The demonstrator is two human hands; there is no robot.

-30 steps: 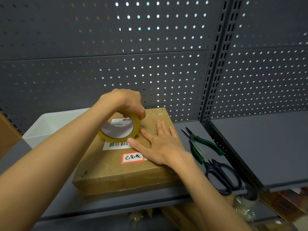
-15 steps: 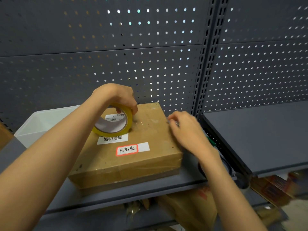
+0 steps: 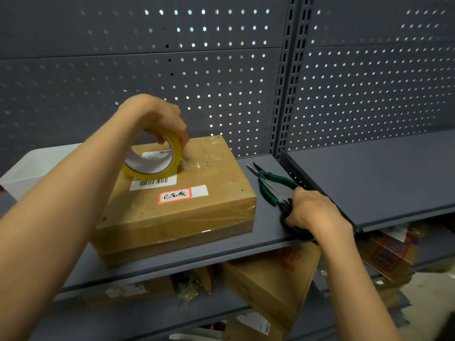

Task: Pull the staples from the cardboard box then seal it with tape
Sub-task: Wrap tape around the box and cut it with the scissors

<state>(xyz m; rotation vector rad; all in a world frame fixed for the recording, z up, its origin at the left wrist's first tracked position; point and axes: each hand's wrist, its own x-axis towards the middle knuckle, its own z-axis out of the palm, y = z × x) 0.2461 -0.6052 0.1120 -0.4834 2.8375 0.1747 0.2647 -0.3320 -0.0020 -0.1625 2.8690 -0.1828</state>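
Our left fingers (image 3: pixel 183 141) curl over the top of the yellow tape roll (image 3: pixel 154 153), thumb inside its core, and our left hand (image 3: pixel 154 114) holds the roll on edge against the top of the cardboard box (image 3: pixel 187 205). Our right hand (image 3: pixel 312 212) has its fingers wrapped around the black handles of the scissors (image 3: pixel 286 217), which lie at the front edge of the grey shelf (image 3: pixel 266 225).

The box lies flat on that shelf, left of the scissors, with clear tape glinting across its lid. We see a white barcode label (image 3: pixel 152 182) just below the roll and a red-bordered label (image 3: pixel 174 196) with handwritten characters nearer to us. Green-handled pliers (image 3: pixel 273 183) lie between the box and the scissors, their tips pointing away from us. A translucent plastic bin (image 3: pixel 32 168) sits left of the box. Behind everything stands a grey perforated back panel (image 3: pixel 221 82). More cardboard boxes (image 3: pixel 270 279) lie on the lower shelf.
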